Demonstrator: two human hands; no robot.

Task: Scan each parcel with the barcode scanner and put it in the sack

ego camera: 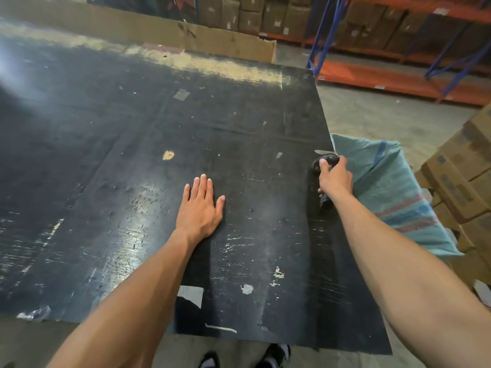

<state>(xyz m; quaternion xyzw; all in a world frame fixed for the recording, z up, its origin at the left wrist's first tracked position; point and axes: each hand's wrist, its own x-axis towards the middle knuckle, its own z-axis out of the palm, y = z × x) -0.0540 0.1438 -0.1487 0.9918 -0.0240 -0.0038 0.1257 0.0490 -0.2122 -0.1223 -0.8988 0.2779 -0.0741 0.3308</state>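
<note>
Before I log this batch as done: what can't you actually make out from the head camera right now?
- Barcode scanner: mostly covered by the right hand gripping it; trigger and scan window hidden.
- Sack: its inside is hidden by its own folds and the table edge, so no parcels can be counted.
- Left hand: lies flat; anything beneath is hidden.

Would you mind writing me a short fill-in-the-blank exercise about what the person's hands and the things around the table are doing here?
1. The left hand lies ____ on the black table.
2. The right hand grips the barcode ____ at the table's right edge.
3. The green sack hangs just beyond the table's ____ edge.
4. Cardboard boxes are stacked to the ____ of the sack.

Missing words: flat; scanner; right; right
</note>
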